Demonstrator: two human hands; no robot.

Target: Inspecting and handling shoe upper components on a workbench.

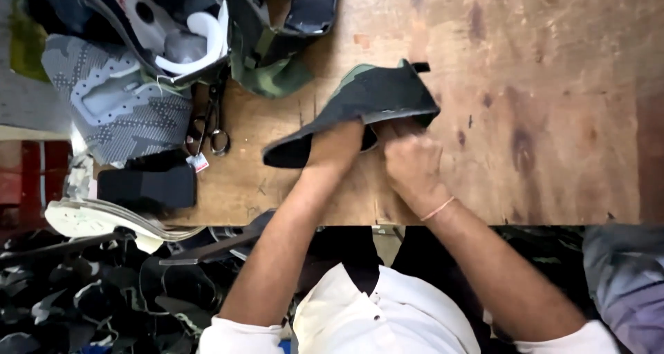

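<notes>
A worn wooden table, shoe parts heaped at its left. Both forearms reach forward: the left hand and right hand clamp a dark shoe upper.

Scissors beside a grey patterned shoe upper, black block and white soles at the wooden table edge

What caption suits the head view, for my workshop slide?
Both hands, left hand and right hand, grip a dark shoe upper over a worn wooden table.
</notes>
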